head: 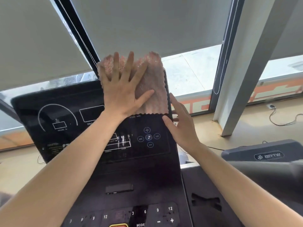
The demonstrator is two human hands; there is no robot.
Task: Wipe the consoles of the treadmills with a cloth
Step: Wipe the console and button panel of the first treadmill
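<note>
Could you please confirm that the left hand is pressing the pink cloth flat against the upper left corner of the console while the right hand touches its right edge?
Not quite: the head view shows the left hand pressing the pink cloth flat against the upper right corner of the console, not the upper left. The right hand does touch its right edge.

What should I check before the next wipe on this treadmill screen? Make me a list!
1. Cloth lies flat on the console: ok.
2. Left hand presses the cloth with its fingers spread: ok.
3. Right hand rests at the console's right edge: ok.
4. Cloth covers the music buttons: not ok, it sits above them.
5. Underside of the cloth is clean: cannot tell.
</note>
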